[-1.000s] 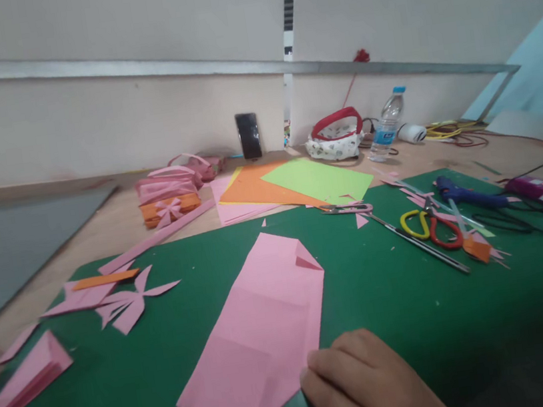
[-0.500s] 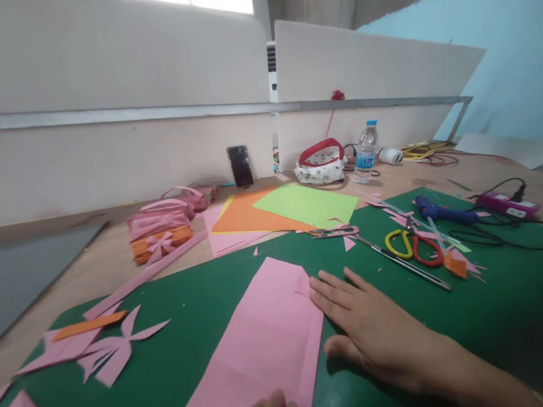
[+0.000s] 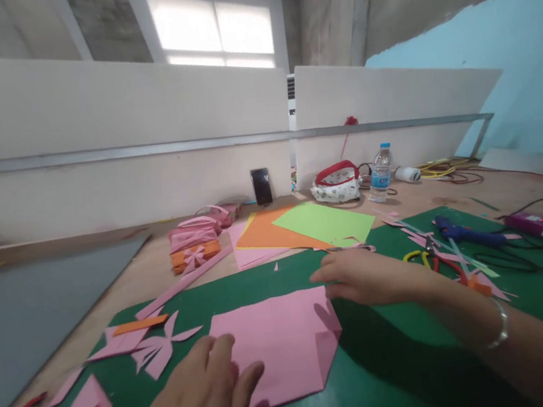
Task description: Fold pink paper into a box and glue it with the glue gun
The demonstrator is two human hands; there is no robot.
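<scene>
A pink paper sheet point(image 3: 284, 343) with folded corners lies on the green cutting mat point(image 3: 399, 360). My left hand point(image 3: 202, 395) rests flat on the sheet's near left part, fingers spread. My right hand point(image 3: 362, 275) reaches across the mat past the sheet's far right corner, fingers stretched out, close to small pink-handled scissors point(image 3: 353, 247). Nothing is held in either hand. A bracelet sits on my right wrist.
Orange point(image 3: 265, 231) and lime green paper point(image 3: 324, 221) lie behind the mat. Pink cut-outs point(image 3: 163, 347) and strips sit at left, pink and orange bows point(image 3: 194, 245) further back. Yellow-red scissors point(image 3: 435, 258), a blue glue gun point(image 3: 462, 234), a water bottle point(image 3: 381, 171), a pouch point(image 3: 339, 184) and a phone point(image 3: 262, 186) stand right and behind.
The pink sheet has turned to lie crosswise. My left hand has come forward onto it. My right hand has moved away from me, past the sheet's far corner. The view has tilted up.
</scene>
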